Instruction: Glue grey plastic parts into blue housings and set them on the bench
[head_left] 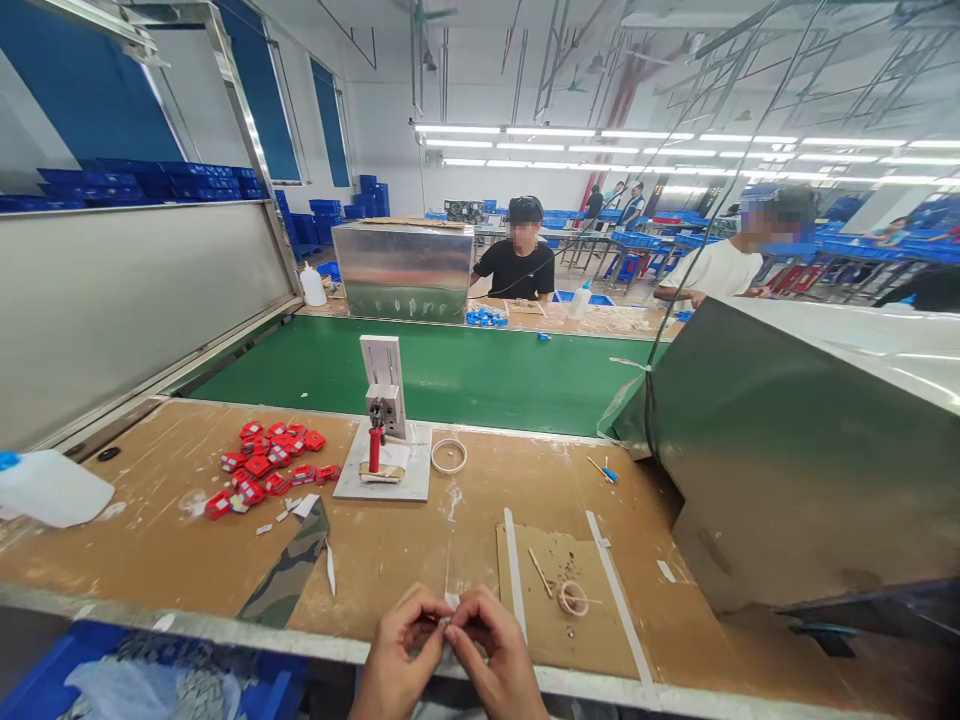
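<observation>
At bench edge | left hand (401,645) and right hand (487,645) curled, fingertips pinching one small white piece (448,625)

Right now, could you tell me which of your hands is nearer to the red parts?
Left. The left hand is at the bench edge, below and right of the red parts; the right hand is farther right.

A factory assembly hall, shown by a green conveyor belt (450,370) between long workbenches (187,520), stacked blue parts bins (150,183), rows of ceiling strip lights (675,140), a small hand press (384,420) and seated workers (519,262) opposite.
</observation>
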